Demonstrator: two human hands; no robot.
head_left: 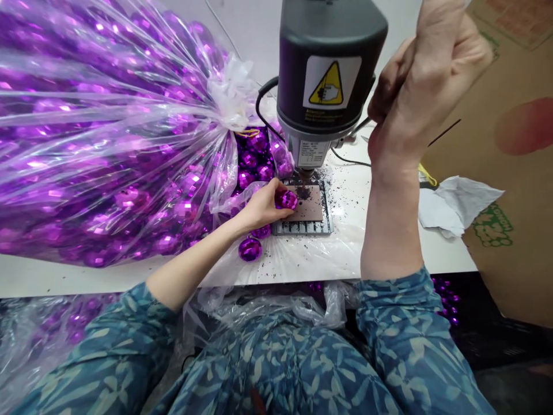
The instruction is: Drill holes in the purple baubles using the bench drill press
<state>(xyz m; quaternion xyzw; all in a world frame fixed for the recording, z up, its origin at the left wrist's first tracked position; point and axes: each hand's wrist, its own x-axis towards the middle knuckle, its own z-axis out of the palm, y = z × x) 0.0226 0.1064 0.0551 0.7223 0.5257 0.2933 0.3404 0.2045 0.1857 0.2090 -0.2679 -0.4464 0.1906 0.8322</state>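
My left hand pinches a shiny purple faceted ball at the left edge of the small metal plate under the grey bench drill. My right hand is raised at the upper right, fingers wrapped round the drill's thin lever, most of which is hidden by the fist. Two more purple balls lie on the white table just below my left wrist.
A big clear plastic bag full of purple balls fills the left of the table. Dark drill chips are scattered around the plate. Crumpled white paper and a brown cardboard box stand at the right. Another bag of balls lies below the table edge.
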